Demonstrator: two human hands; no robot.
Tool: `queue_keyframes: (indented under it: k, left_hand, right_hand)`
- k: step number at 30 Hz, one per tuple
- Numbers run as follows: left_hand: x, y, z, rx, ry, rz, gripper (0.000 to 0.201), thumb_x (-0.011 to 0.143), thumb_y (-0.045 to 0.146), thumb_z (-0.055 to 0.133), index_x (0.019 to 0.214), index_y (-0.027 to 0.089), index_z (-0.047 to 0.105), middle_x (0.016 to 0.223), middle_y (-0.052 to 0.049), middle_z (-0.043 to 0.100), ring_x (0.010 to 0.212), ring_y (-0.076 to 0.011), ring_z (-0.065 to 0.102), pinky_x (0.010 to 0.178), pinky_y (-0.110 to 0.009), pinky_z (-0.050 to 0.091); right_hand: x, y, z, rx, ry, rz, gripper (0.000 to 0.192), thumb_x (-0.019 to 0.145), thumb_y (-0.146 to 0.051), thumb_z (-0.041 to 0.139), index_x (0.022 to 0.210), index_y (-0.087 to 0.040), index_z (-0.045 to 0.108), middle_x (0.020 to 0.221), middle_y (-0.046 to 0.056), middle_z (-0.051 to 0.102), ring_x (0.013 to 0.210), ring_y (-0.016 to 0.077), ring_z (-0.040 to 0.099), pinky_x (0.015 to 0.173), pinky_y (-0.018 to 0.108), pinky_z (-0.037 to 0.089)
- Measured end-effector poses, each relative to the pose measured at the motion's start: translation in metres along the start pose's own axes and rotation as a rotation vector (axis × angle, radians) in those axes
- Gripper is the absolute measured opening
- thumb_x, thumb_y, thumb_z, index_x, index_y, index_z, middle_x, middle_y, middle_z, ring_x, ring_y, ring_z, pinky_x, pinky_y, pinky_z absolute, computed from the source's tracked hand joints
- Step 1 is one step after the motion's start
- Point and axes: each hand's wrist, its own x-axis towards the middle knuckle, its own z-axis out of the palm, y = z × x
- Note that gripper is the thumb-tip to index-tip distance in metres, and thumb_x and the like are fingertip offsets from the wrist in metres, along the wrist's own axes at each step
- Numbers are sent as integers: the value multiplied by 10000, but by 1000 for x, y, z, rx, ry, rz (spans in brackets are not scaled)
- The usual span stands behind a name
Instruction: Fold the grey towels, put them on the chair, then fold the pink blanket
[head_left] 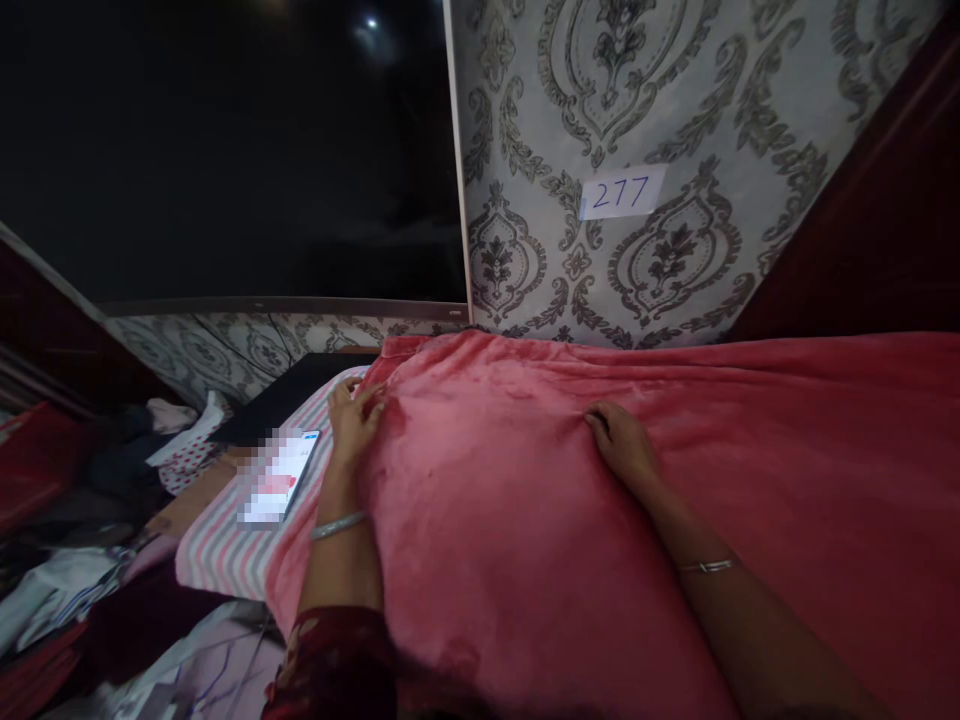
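A pink-red plush blanket (480, 500) spreads across the surface in front of me, with creases along its far side. My left hand (354, 420) rests at the blanket's left edge, its fingers bent and apart, next to a striped cloth (217, 545). Further right, my right hand (624, 442) lies on the blanket with its fingers curled together and pressed into the fabric; small folds run up to the fingertips. A lit phone (289, 480) lies on the striped cloth, just left of my left wrist.
A large black screen (240, 150) stands behind at the left. Patterned wallpaper (525, 110) carries a paper label (622, 192) reading 277. A flat black object (289, 395) lies beyond the phone. Piled clothes (67, 590) fill the lower left. A dark red panel (885, 220) slants at the right.
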Motion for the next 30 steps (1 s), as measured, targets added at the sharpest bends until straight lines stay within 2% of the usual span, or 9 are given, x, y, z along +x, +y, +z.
queue_keyframes:
  k: [2, 6, 11, 14, 17, 19, 23, 26, 30]
  left_hand:
    - [0, 13, 3, -58, -17, 121, 242, 857, 343, 595, 980, 220, 763, 1130, -109, 650, 1115, -289, 560, 1035, -493, 418]
    - [-4, 43, 18, -200, -266, 258, 198, 888, 375, 603, 883, 220, 727, 945, -55, 716, 956, -228, 621, 1012, -435, 440]
    - [-9, 55, 35, -132, -452, 229, 245, 795, 299, 723, 1017, 194, 715, 1115, -93, 696, 1078, -254, 604, 1015, -417, 434]
    - [-12, 56, 41, -53, -519, 175, 208, 793, 255, 713, 996, 206, 710, 1105, -92, 684, 1083, -270, 589, 982, -429, 430]
    - [-12, 60, 43, -28, -485, 112, 46, 811, 187, 644, 820, 210, 683, 971, -86, 682, 1026, -279, 578, 925, -430, 426]
    - [-11, 62, 44, -51, -438, 83, 106, 816, 147, 587, 741, 207, 630, 918, -88, 674, 989, -274, 579, 916, -427, 425]
    - [-8, 64, 41, -109, -358, 60, 142, 863, 141, 469, 772, 214, 550, 938, -83, 677, 950, -233, 601, 915, -387, 450]
    - [-6, 63, 38, -141, -307, 26, 169, 910, 170, 385, 815, 226, 513, 852, -58, 653, 838, -211, 606, 821, -350, 476]
    - [-2, 64, 35, -126, -239, -40, 129, 894, 178, 409, 821, 234, 499, 821, -58, 638, 816, -227, 617, 777, -351, 472]
  right_hand:
    - [0, 1, 0, -5, 4, 1, 159, 914, -269, 437, 836, -235, 571, 854, 66, 661, 809, 223, 602, 747, 337, 486]
    - [0, 1, -1, -10, -9, 6, 168, 917, -281, 434, 844, -234, 577, 855, 68, 660, 816, 225, 603, 762, 340, 490]
    - [0, -2, -2, -4, -5, 24, 170, 906, -282, 433, 844, -234, 584, 859, 73, 666, 817, 230, 606, 761, 345, 489]
    - [0, -4, -3, 3, -2, 22, 170, 902, -281, 432, 834, -234, 581, 848, 73, 664, 807, 232, 603, 752, 344, 486]
    - [1, -5, -3, 4, -7, 25, 162, 896, -280, 437, 821, -236, 574, 845, 76, 665, 808, 233, 604, 753, 344, 485]
    - [1, -5, -3, 3, -11, 30, 164, 900, -283, 435, 825, -237, 574, 853, 76, 667, 817, 233, 605, 763, 346, 488]
    - [1, -3, -3, 5, -23, 34, 173, 907, -291, 435, 840, -233, 585, 864, 73, 669, 821, 226, 604, 770, 344, 491]
    - [1, -2, -2, 22, -31, 30, 172, 905, -287, 444, 857, -226, 597, 872, 71, 671, 827, 223, 607, 779, 345, 490]
    - [1, -2, -1, 46, -21, 30, 179, 919, -285, 443, 878, -227, 607, 896, 69, 674, 854, 224, 610, 803, 353, 486]
